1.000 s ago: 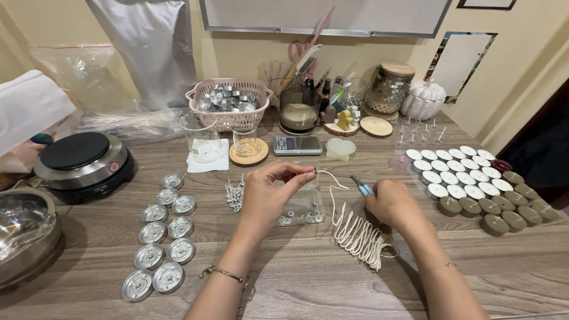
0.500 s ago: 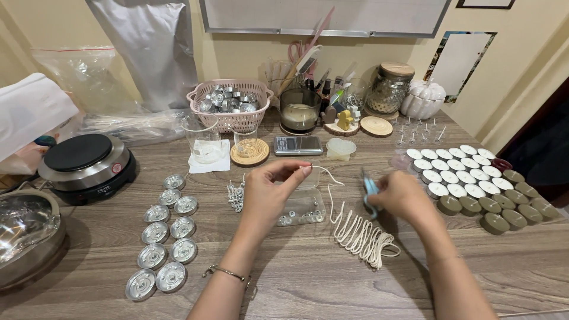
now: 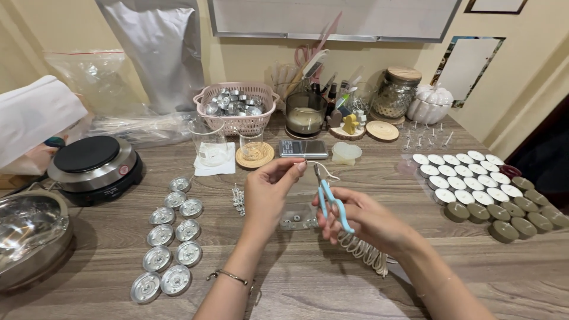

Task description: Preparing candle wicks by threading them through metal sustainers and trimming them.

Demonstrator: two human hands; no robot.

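My left hand [image 3: 268, 192] is raised over the middle of the table and pinches the end of a white wick cord [image 3: 320, 164] between thumb and fingers. My right hand [image 3: 363, 218] grips small pliers with light blue handles [image 3: 329, 202], their metal tip pointing up at the cord just right of my left fingertips. The rest of the cord lies in a loose coil [image 3: 364, 252] on the table under my right wrist. A small clear bag of metal tabs [image 3: 299, 220] lies beneath both hands.
Several empty silver tealight cups [image 3: 172, 236] lie at the left, beside a black hot plate [image 3: 93, 168] and a steel pot [image 3: 26, 234]. Filled white and olive tealights [image 3: 481, 188] fill the right. A pink basket [image 3: 237, 106], glass beakers [image 3: 208, 142], scale [image 3: 303, 148] and jars stand behind.
My right hand lifted the pliers off the table and brought them up and left to the cord. My left hand rose slightly, still pinching the cord end.
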